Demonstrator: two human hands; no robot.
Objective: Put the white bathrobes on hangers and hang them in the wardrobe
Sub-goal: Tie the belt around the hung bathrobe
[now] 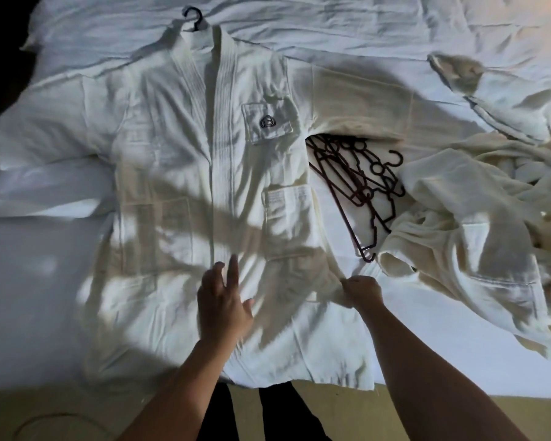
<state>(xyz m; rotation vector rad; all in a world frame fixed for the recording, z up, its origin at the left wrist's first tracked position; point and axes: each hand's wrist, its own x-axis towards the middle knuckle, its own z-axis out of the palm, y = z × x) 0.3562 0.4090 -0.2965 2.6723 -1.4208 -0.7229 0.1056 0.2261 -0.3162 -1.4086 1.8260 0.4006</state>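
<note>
One white bathrobe [185, 154] is laid flat and front-up on the bed [347, 23], with its collar at 12 o'clock. A dark hanger hook [194, 19] is seen coming out of the neck — so this robe is judged to be already on its hanger, and it is probably spread out to be straightened before it is lifted. The left hand [223, 303], at 6 o'clock, is held open with straight, spread fingers over the lower front panel; nothing is gripped by it, and because of blur it cannot be told whether the cloth is touched. The right hand [361, 291], toward 5 o'clock, is closed on the side edge of the same robe, where a fold of cloth is pinched, probably so that the panel can be pulled smooth. A pile of spare hangers [357, 189] is found at 3 o'clock, partly covered by the robe's sleeve, so they cannot be counted. The other bathrobes [465, 218] are heaped between 3 and 4 o'clock and are cut by the frame edge. The body of the hanger is hidden inside the robe, and the wardrobe is not seen at all.
</note>
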